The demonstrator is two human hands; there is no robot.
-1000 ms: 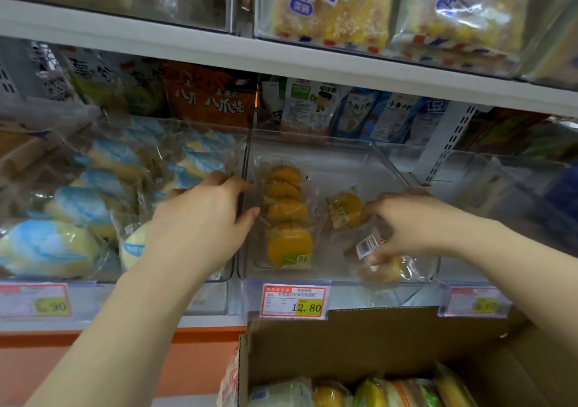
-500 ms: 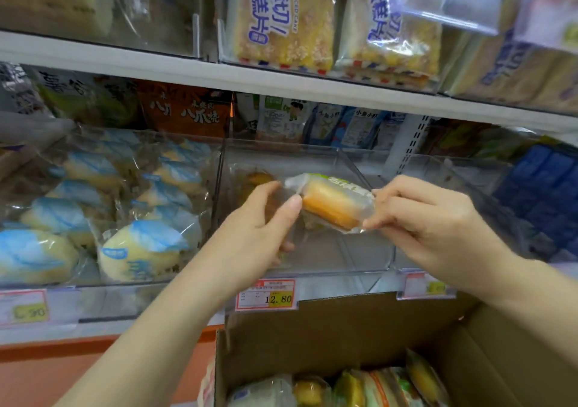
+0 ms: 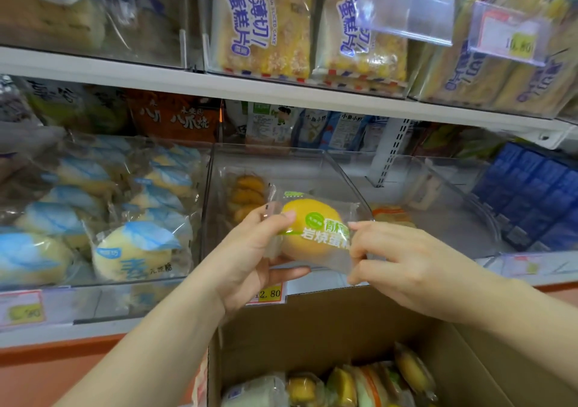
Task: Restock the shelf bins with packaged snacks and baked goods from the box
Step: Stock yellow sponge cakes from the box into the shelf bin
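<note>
- The cake packet [image 3: 312, 231] was held in the air between both hands, in front of the clear middle bin [image 3: 275, 150] and above the open box [image 3: 312, 328]. It was not yet in the bin.
- The left hand [image 3: 250, 250] gripped the packet's left end, thumb on its face and fingers curled beneath. The right hand [image 3: 403, 259] pinched only the wrapper's right edge with its fingertips.
- Risk, slip: the right pinch sat on slick film, not on the cake. If the left hand let go first, the packet would likely swing or slide out and fall back into the box.
- Risk, crush: the cake looked soft, so a hard squeeze from the left hand could dent it.
- Risk, snag: the bin's front wall stood between packet and bin floor. A low entry could catch the wrapper on it or knock the price tag [image 3: 270, 294] just below.
- Risk, crowding: a pack of small cakes [image 3: 247, 194] lay at the bin's left rear. A packet pushed in carelessly could ride up on it or shove it askew.
- Risk, wrong bin: the bun bin [image 3: 134, 250] stood just beside on the left, so a drift that way would misplace the stock.
</note>
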